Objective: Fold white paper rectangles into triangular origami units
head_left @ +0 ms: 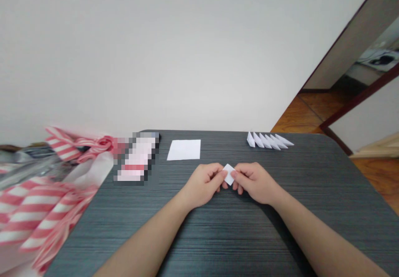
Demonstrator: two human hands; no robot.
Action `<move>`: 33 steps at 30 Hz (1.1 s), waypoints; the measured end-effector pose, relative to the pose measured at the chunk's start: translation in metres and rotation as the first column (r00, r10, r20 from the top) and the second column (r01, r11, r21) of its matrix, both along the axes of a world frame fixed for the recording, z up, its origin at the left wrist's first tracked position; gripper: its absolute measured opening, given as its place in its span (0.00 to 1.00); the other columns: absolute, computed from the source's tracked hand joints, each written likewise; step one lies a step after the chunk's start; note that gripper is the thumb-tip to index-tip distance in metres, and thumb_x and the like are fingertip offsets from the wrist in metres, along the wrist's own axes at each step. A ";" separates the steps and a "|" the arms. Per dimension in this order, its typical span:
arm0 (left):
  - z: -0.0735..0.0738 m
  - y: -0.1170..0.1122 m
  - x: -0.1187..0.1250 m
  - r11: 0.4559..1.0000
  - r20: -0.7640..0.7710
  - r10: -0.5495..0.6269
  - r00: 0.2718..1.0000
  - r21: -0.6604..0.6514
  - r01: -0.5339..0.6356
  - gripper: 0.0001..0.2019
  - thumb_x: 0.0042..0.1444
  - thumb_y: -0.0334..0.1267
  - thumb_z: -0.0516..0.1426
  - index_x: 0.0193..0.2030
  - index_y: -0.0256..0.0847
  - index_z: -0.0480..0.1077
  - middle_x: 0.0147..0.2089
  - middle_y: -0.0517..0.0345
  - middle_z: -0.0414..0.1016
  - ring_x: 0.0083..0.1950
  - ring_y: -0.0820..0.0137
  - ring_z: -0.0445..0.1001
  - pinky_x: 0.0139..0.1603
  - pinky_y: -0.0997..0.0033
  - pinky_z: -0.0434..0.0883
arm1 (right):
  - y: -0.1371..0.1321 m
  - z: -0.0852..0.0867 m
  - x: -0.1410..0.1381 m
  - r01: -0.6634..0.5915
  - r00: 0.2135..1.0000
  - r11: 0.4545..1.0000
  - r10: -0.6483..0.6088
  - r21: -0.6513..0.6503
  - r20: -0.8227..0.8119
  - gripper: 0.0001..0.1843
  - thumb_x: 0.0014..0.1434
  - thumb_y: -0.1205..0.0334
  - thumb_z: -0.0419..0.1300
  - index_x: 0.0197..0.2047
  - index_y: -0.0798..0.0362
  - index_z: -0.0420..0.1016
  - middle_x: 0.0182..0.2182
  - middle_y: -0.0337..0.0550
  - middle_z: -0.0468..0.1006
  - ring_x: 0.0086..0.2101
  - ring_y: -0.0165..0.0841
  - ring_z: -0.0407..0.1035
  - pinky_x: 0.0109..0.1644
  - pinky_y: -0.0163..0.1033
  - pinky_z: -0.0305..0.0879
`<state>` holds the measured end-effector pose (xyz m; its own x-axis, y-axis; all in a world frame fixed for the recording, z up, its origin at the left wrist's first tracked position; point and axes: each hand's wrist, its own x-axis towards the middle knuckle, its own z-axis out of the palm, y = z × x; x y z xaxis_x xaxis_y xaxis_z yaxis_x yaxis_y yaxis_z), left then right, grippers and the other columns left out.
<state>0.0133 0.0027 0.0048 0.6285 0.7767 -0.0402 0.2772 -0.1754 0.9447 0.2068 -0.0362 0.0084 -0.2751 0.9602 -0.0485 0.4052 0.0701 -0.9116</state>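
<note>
A small white piece of folded paper (229,174) is held between my two hands, its outline a diamond with one corner pointing away from me. My left hand (207,182) pinches its left corner between thumb and fingers. On the opposite corner, my right hand (254,181) grips in the same way, thumb on top. Both hands are near the middle of the dark table (218,235). Beyond my left hand lies a stack or sheet of white paper (184,149). Several folded white paper pieces (266,141) stand in a slanting row at the far right.
A pixelated, blurred-out flat object (137,156) lies at the table's left. Past the left edge is a heap of red-and-white striped cloth (40,210). A pale wall (193,60) rises behind the table, and wooden floor (293,112) shows at right.
</note>
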 end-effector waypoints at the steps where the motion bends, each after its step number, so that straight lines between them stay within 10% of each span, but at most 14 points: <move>1: 0.000 0.000 0.000 1.000 0.006 0.004 1.000 -0.008 -0.004 0.16 0.65 0.42 0.52 0.29 0.36 0.70 0.27 0.58 0.76 0.24 0.76 0.68 0.27 0.78 0.65 | 0.000 0.000 0.000 -0.002 1.000 1.000 0.002 0.004 0.004 0.16 0.66 0.63 0.54 0.26 0.54 0.73 0.20 0.37 0.77 0.19 0.26 0.69 0.26 0.30 0.64; 33: -0.005 0.001 0.000 0.998 -0.031 0.056 0.998 0.028 -0.055 0.19 0.67 0.44 0.50 0.27 0.38 0.68 0.24 0.60 0.73 0.23 0.75 0.69 0.27 0.77 0.65 | 0.001 -0.007 0.002 0.053 0.999 0.998 -0.053 0.017 -0.008 0.18 0.67 0.60 0.53 0.25 0.53 0.71 0.18 0.36 0.74 0.19 0.27 0.69 0.26 0.31 0.64</move>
